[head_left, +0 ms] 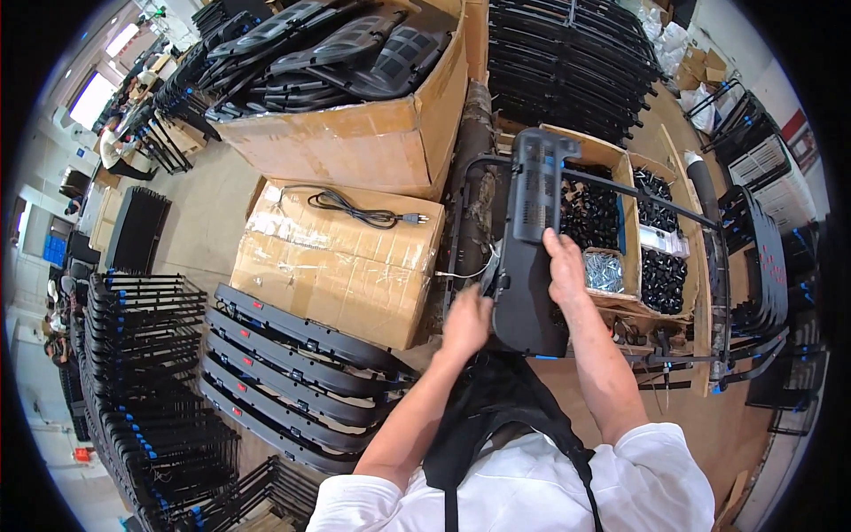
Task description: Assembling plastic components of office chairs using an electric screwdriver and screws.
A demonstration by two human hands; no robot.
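Far left, we see tall stacks of black frames (133, 381) with small blue patches. Next to them lie curved black panels (297, 390), each bearing a little red patch; we cannot tell whether these are labels or fittings. Behind is a closed cardboard box (324, 284) under shiny clear tape, with a black power cord (353, 211) coiled on top. Beyond it, an open carton (328, 146) is heaped with black moulded covers (355, 58).

Our left hand (467, 324) is just left of the long black housing (528, 293), its fingers curled together near a thin white wire (468, 274); we cannot tell whether they pinch it. The housing is in front of us, between our hands, its vented part pointing away. Our right hand (567, 268) grips its right edge, some fingertips hidden.

Right of that, a divided parts box (628, 204) holds black pieces and silver screws (605, 271). Farther right, a dark panel (769, 257) carries red markings too small for us to read.
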